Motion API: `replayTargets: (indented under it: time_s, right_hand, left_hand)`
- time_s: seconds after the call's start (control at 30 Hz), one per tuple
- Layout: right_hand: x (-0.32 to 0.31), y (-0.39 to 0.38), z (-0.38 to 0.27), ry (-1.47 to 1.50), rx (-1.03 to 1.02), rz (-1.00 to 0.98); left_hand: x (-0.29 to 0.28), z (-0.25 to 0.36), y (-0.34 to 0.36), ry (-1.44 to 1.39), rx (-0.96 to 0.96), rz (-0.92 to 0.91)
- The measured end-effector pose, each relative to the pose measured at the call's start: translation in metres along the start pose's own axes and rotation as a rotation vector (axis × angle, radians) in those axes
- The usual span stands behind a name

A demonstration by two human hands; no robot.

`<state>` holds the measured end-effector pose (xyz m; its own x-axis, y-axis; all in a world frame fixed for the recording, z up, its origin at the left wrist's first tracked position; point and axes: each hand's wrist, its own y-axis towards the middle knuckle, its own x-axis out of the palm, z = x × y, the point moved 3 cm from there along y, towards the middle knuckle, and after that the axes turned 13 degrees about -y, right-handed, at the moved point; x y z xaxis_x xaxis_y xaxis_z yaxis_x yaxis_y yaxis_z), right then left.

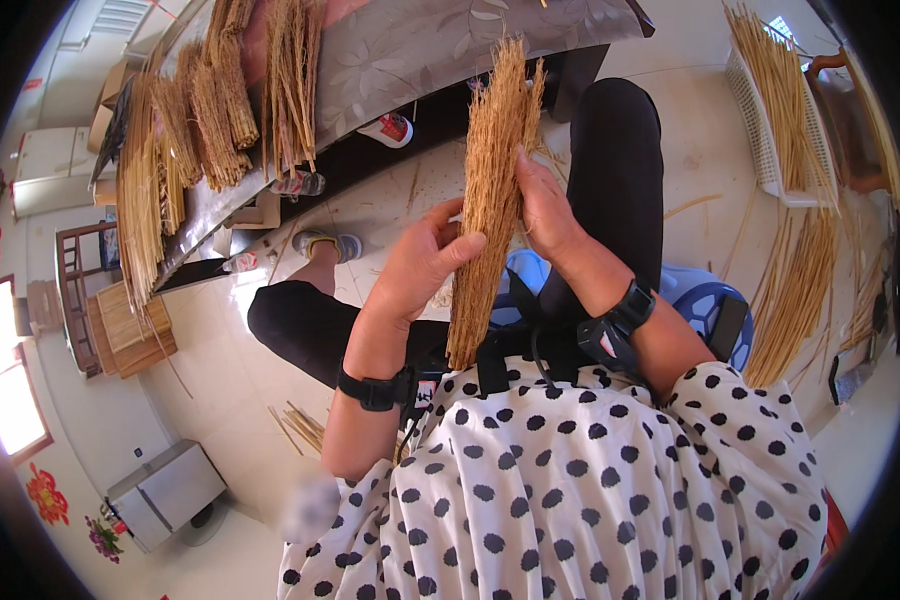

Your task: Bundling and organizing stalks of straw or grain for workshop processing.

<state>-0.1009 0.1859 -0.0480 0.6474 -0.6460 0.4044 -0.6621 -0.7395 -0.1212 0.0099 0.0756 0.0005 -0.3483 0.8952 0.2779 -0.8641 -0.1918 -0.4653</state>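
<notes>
A thick bundle of dried, straw-coloured stalks [492, 170] stands nearly upright over my lap, its far end rough and frayed. On its left side my left hand [425, 258] is curled against it, with the thumb lying across the front. My right hand [548, 210] presses on the right side, higher up, and the fingers pass behind the stalks. Both hands are closed on this one bundle; the fingertips behind it are hidden. Its near end reaches down to my waist.
Several stalk bundles [215, 100] lie on the grey patterned table [400, 60] ahead, some overhanging its edge. To the right, a white basket [755, 115] holds long stalks, and loose stalks [795, 300] cover the floor. A blue plastic stool [710, 300] is beside my right leg.
</notes>
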Motion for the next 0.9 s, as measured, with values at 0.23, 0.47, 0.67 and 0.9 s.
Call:
replayTargets:
  time_s: [0.23, 0.47, 0.67, 0.9]
  right_hand:
    - [0.004, -0.004, -0.008, -0.042, 0.075, -0.006]
    - [0.012, -0.006, -0.015, -0.059, 0.026, -0.117]
    - [0.012, -0.006, -0.013, -0.075, 0.034, -0.143]
    - [0.012, -0.005, -0.007, -0.093, 0.032, -0.15]
  left_hand:
    - [0.002, 0.003, -0.003, -0.023, 0.117, 0.108]
    - [0.01, 0.006, -0.015, 0.607, 0.288, 0.296]
    - [0.011, 0.009, -0.021, 0.671, 0.248, 0.235]
    - [-0.002, -0.005, -0.017, 0.353, 0.241, 0.162]
